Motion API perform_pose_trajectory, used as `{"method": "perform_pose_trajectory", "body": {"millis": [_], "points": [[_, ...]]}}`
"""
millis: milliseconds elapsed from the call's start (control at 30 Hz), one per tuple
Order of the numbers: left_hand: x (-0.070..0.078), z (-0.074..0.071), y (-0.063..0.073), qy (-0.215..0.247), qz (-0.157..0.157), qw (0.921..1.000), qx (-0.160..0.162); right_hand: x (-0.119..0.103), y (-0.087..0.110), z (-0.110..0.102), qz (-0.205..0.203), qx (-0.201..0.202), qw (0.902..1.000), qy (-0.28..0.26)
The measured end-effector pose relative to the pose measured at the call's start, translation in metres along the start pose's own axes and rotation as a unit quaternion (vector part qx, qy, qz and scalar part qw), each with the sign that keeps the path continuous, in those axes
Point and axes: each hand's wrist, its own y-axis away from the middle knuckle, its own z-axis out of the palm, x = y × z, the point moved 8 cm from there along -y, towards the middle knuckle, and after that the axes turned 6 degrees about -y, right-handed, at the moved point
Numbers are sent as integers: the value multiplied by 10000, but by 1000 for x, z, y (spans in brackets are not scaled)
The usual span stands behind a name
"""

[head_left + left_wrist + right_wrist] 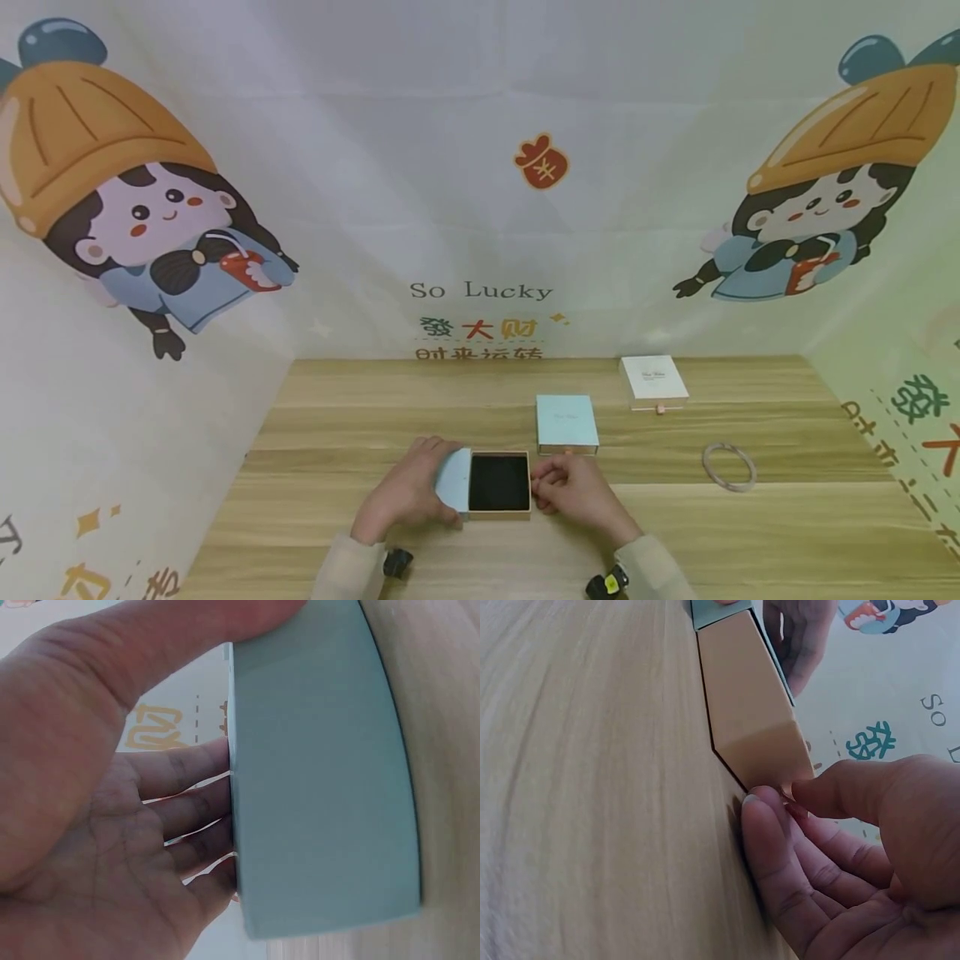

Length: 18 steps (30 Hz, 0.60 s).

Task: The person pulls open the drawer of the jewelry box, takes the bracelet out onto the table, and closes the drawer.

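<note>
A light-blue drawer-style gift box lies on the table, its sleeve (453, 481) at the left and its tan drawer (499, 516) slid well out to the right. Black padding (499, 482) lines the drawer. My left hand (408, 490) grips the sleeve, the thumb on the near side and the fingers on the far side; the left wrist view shows the sleeve (322, 772) filling the grasp. At the drawer's right end, my right hand (579, 493) pinches a small ribbon pull (786, 793) between thumb and fingers, which partly hide it.
A second light-blue gift box (567, 422) sits just behind the drawer's right end. Farther back stands a white gift box (653, 379) with a small pull tab. A pale bangle (738, 487) lies to the right. A printed cloth (480, 183) hangs behind the wooden table (337, 417).
</note>
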Motion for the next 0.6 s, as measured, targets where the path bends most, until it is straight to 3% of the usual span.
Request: {"method": "perform_pose_trajectory", "body": {"millis": [600], "points": [[0, 1, 1, 30, 88, 9999, 94, 7, -3, 5, -103, 602, 9981, 19]]}}
